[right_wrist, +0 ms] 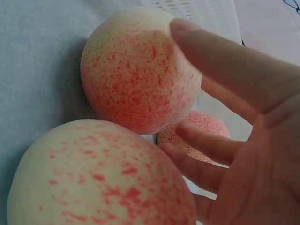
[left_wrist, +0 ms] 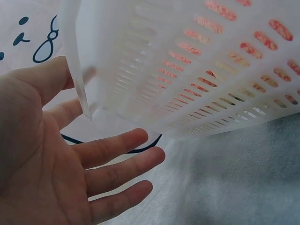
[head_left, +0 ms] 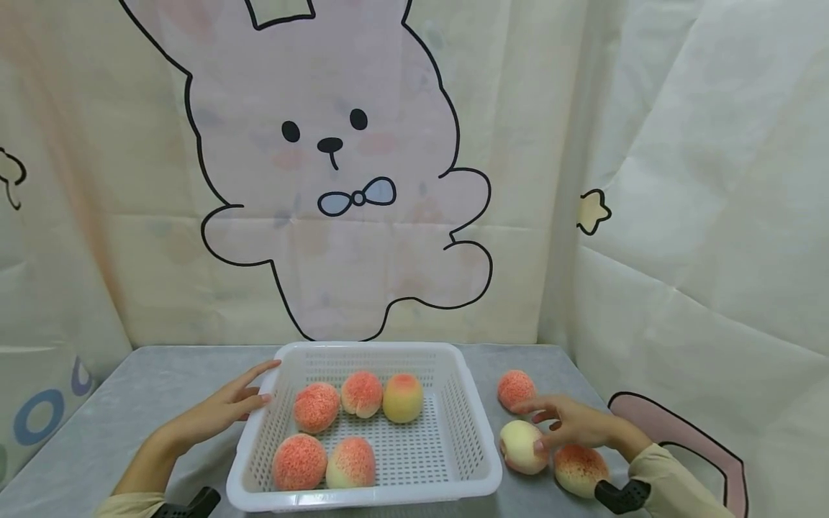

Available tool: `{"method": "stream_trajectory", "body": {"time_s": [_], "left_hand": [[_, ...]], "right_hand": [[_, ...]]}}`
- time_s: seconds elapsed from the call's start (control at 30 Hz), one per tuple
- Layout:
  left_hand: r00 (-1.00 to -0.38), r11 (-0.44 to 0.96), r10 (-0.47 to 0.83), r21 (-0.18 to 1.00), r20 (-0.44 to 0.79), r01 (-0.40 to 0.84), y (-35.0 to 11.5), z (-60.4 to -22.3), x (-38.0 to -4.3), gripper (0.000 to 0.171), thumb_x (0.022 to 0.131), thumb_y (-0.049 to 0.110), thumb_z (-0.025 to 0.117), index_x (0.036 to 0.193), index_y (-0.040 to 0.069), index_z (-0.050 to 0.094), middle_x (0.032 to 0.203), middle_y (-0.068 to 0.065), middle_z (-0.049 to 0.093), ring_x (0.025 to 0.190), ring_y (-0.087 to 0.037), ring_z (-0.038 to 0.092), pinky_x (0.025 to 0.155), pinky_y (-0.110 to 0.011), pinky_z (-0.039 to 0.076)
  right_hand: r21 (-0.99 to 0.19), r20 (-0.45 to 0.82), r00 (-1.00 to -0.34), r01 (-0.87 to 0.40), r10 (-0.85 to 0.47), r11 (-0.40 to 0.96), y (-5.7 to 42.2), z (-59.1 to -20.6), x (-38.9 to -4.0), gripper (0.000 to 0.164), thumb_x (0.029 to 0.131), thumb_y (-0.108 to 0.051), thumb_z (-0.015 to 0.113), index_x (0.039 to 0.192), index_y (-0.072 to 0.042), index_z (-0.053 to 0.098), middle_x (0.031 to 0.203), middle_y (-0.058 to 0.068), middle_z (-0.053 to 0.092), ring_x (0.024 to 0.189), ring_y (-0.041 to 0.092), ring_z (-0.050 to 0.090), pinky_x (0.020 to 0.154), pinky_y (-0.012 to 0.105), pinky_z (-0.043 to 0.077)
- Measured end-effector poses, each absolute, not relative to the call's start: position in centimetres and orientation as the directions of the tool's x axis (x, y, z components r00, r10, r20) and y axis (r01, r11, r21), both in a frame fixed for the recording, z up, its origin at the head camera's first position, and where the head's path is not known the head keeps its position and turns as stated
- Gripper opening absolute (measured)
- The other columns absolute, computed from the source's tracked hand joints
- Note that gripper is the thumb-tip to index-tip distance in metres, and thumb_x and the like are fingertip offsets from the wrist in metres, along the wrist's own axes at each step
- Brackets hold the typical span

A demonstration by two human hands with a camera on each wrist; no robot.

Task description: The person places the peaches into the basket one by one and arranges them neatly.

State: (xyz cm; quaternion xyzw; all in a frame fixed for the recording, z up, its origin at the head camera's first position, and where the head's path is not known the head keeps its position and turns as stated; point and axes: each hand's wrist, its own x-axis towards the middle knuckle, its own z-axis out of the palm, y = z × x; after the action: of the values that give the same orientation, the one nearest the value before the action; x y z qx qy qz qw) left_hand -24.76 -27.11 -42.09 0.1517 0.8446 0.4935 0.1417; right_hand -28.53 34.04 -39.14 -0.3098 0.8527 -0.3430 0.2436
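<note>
My left hand (head_left: 223, 410) rests on the left rim of a white perforated plastic basket (head_left: 476, 432). In the left wrist view its thumb and a finger reach the rim, while three fingers (left_wrist: 124, 171) stretch out below it. On the right, my right hand (head_left: 570, 424) is over a pale peach (head_left: 518, 447), its thumb touching the peach's side. The right wrist view shows that peach (right_wrist: 138, 70) between the spread thumb and fingers, with a gap to some fingers. A pink peach (head_left: 516, 389) lies just beyond, and a speckled peach (head_left: 581, 471) sits under the wrist.
Inside the basket lie several peaches, including a yellow one (head_left: 403, 398) and a red one (head_left: 300, 462) at the front left. A grey cloth (head_left: 175, 370) covers the table. Printed curtains (head_left: 505, 288) stand behind it and at both sides.
</note>
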Motion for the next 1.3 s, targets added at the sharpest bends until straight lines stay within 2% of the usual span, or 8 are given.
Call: {"method": "stream_trajectory", "body": {"time_s": [0.17,0.27,0.33,0.47,0.57,0.9,1.13,1.3], "left_hand": [[-0.913,0.462,0.396,0.881,-0.099,0.105,-27.3,-42.1,-24.6,0.07,0.108,0.033,0.046,0.164,0.019,0.007,0.156,-0.034,0.035,0.129,-0.038,0.056,0.093,-0.058,0.052],[-0.919,0.469,0.381,0.878,-0.103,0.097,-27.4,-42.1,-24.5,0.07,0.107,0.034,0.047,0.164,0.02,0.008,0.157,-0.033,0.034,0.13,-0.039,0.054,0.093,-0.058,0.052],[-0.921,0.473,0.378,0.875,-0.097,0.101,-27.6,-42.0,-24.5,0.07,0.107,0.033,0.048,0.163,0.019,0.008,0.157,-0.033,0.035,0.13,-0.039,0.055,0.093,-0.058,0.052],[-0.921,0.481,0.382,0.868,-0.081,0.123,-27.7,-41.9,-24.5,0.07,0.107,0.032,0.048,0.163,0.018,0.008,0.155,-0.035,0.036,0.129,-0.04,0.056,0.093,-0.059,0.052],[-0.921,0.484,0.378,0.868,-0.093,0.112,-27.5,-41.9,-24.5,0.071,0.107,0.034,0.048,0.163,0.018,0.008,0.157,-0.034,0.034,0.131,-0.042,0.054,0.094,-0.061,0.051],[-0.923,0.493,0.373,0.864,-0.098,0.108,-27.0,-41.7,-24.6,0.07,0.107,0.035,0.047,0.164,0.019,0.009,0.158,-0.032,0.033,0.132,-0.041,0.053,0.093,-0.058,0.052],[-0.921,0.488,0.378,0.866,-0.097,0.109,-27.0,-41.6,-24.7,0.07,0.107,0.034,0.047,0.164,0.021,0.008,0.157,-0.032,0.035,0.129,-0.038,0.056,0.093,-0.055,0.052],[-0.922,0.486,0.374,0.868,-0.103,0.1,-26.9,-41.6,-24.6,0.07,0.107,0.035,0.047,0.164,0.021,0.008,0.157,-0.032,0.035,0.129,-0.038,0.055,0.093,-0.054,0.051]], "right_hand": [[-0.727,-0.265,-0.662,-0.34,-0.701,0.596,33.7,-39.1,-28.4,0.069,0.088,-0.018,0.078,0.146,0.005,0.048,0.15,0.03,0.047,0.128,0.05,0.05,0.094,0.074,0.04],[-0.718,-0.267,-0.649,-0.359,-0.712,0.596,33.4,-39.1,-28.5,0.071,0.087,-0.017,0.078,0.147,0.006,0.046,0.15,0.029,0.047,0.128,0.049,0.051,0.094,0.072,0.041],[-0.72,-0.271,-0.635,-0.366,-0.724,0.59,33.2,-39.1,-28.6,0.073,0.087,-0.017,0.078,0.148,0.005,0.045,0.15,0.028,0.048,0.128,0.042,0.053,0.096,0.063,0.044],[-0.738,-0.282,-0.604,-0.36,-0.745,0.571,33.1,-39.4,-28.9,0.077,0.088,-0.019,0.078,0.151,0.005,0.04,0.151,0.027,0.046,0.125,0.018,0.055,0.095,0.037,0.048],[-0.754,-0.286,-0.599,-0.341,-0.748,0.561,33.2,-39.8,-28.9,0.08,0.088,-0.019,0.079,0.152,0.006,0.037,0.15,0.027,0.045,0.119,0.009,0.055,0.092,0.03,0.048],[-0.8,-0.205,-0.608,-0.348,-0.767,0.489,33.3,-40.8,-28.5,0.073,0.088,-0.009,0.075,0.148,0.011,0.038,0.136,0.024,0.054,0.105,0.009,0.06,0.086,0.024,0.051],[-0.829,-0.134,-0.643,-0.344,-0.754,0.441,33.8,-40.4,-28.4,0.068,0.09,-0.005,0.07,0.15,0.006,0.04,0.139,0.029,0.05,0.104,0.01,0.062,0.088,0.024,0.052],[-0.866,-0.106,-0.682,-0.294,-0.723,0.405,34.2,-39.3,-28.5,0.067,0.094,-0.004,0.067,0.151,0.008,0.033,0.142,0.03,0.042,0.103,0.015,0.066,0.085,0.029,0.056]]}}
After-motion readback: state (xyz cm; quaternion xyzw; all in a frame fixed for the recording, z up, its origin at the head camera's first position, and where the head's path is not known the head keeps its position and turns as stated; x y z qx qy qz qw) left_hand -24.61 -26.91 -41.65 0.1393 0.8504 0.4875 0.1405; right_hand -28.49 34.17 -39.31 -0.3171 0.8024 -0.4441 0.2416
